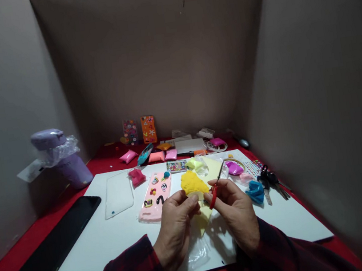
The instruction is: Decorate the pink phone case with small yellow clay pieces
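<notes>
The left hand (177, 216) has its thumb and fingers pinched on the near edge of a flat, ragged yellow piece (193, 181), which is held up above the white board (281, 222) on the worktop (4, 268). The right hand (237, 210) has its fingers curled round a pair of scissors (213, 197) by the red handles; its thumb tip comes up to the piece's lower right edge, though whether it presses there I cannot tell.

The piece lies just beyond the left fingertips and to the left of the right fingers — between the two hands, with the left one having the firmer hold. Its longer axis seems to slope from upper left down toward the right thumb. The scissors lie to its right, their blades slanting up and away to the right, so the tip points past the piece rather than at it; both hands are close to it.

Pale yellow paper (204, 218) shows below the fingers, and a decorated pink phone case (155, 202) lies left of the piece.
</notes>
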`<state>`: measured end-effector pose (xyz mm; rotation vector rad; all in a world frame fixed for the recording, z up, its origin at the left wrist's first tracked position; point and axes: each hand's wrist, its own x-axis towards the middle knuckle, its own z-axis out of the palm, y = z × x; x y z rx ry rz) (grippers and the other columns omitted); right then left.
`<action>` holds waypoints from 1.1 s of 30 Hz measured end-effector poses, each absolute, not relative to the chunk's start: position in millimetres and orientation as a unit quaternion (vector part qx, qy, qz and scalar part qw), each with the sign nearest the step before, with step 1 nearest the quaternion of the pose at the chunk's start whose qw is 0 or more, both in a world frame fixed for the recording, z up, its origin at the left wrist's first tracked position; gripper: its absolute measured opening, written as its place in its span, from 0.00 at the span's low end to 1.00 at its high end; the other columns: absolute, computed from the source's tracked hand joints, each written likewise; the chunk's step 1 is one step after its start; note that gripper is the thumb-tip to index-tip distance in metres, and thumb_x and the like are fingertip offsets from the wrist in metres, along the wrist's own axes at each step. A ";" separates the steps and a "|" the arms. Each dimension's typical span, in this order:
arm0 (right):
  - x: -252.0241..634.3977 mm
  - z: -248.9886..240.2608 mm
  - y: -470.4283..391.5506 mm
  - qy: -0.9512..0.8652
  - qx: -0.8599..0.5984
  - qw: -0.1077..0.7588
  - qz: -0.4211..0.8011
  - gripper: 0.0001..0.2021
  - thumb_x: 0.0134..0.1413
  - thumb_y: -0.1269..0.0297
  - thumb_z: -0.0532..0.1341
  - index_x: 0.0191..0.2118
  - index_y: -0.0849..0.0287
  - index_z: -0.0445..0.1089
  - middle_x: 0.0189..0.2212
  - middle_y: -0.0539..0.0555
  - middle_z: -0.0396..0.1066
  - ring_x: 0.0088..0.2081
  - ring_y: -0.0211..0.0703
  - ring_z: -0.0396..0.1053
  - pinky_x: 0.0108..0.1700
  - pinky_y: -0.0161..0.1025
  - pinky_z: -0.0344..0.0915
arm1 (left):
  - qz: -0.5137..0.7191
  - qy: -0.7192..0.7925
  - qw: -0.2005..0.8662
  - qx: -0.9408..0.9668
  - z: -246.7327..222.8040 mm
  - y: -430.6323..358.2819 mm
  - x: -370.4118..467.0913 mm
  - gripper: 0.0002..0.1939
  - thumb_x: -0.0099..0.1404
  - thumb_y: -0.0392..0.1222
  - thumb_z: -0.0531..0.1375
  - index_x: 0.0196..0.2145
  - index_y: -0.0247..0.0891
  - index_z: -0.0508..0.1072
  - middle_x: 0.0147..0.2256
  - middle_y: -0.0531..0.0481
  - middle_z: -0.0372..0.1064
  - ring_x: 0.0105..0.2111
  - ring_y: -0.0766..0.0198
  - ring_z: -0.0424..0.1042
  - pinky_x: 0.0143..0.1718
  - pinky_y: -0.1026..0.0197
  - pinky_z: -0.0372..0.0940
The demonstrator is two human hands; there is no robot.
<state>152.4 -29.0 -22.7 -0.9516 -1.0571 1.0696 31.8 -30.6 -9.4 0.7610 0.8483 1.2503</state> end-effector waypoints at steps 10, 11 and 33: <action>149.1 -26.5 -29.3 -0.445 -0.412 0.632 0.481 0.14 0.44 0.65 0.65 0.38 0.58 0.64 0.22 0.45 0.64 0.25 0.34 0.62 0.29 0.33 0.59 | 0.562 0.379 0.655 0.333 -16.1 -29.4 31.6 0.08 0.52 0.39 0.63 0.29 0.31 0.73 0.26 0.50 0.67 0.24 0.71 0.62 0.27 0.67 0.58; 148.9 -26.7 -29.4 -0.446 -0.412 0.633 0.481 0.13 0.44 0.65 0.65 0.38 0.58 0.64 0.22 0.45 0.64 0.25 0.34 0.62 0.29 0.33 0.59 | 0.562 0.380 0.655 0.333 -16.4 -29.0 31.5 0.08 0.52 0.39 0.63 0.29 0.31 0.73 0.26 0.50 0.66 0.23 0.71 0.62 0.27 0.67 0.57; 151.0 -25.6 -34.0 -0.525 -0.441 0.518 0.512 0.14 0.47 0.57 0.63 0.37 0.59 0.64 0.24 0.48 0.66 0.26 0.37 0.63 0.27 0.34 0.58 | 0.570 0.363 0.714 0.182 -7.0 -18.7 13.6 0.04 0.53 0.32 0.61 0.28 0.31 0.68 0.25 0.50 0.64 0.23 0.72 0.64 0.23 0.69 0.62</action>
